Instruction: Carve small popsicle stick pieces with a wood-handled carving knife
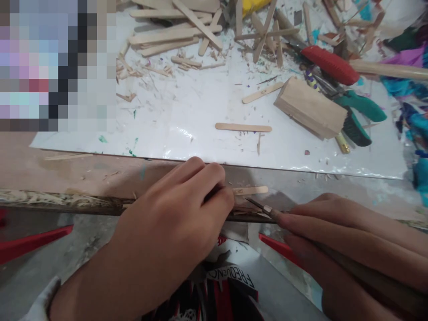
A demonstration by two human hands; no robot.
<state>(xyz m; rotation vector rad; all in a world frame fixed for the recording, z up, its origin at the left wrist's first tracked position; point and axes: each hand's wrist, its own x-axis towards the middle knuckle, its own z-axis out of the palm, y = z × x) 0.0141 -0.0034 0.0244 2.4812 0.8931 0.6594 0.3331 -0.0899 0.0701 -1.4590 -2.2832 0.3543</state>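
- In the head view, our left hand (180,209) is curled in a narrow grip over a flat, round-ended pale wooden craft stick (256,190); its fingertips are hidden, so we cannot tell how they press.
- This stick lies near the front edge of the pinkish-brown bench (20,165), its bare end pointing right.
- Our right hand (327,227) is closed around a slender knife-like tool with a dark pointed tip (256,203); the tip sits just beside the stick, and we cannot tell whether they touch.
- We judge the stick very light and stiff, dry rather than slippery, but thin enough to split along its grain or snap if bent.
- We would hold it by its flat faces at the left end, fingers clear of the point.
- A second flat, rounded wooden stick (243,128) lies beyond, towards the front edge of the glossy white sheet (180,102), left of a chunky tan wooden block (310,109).
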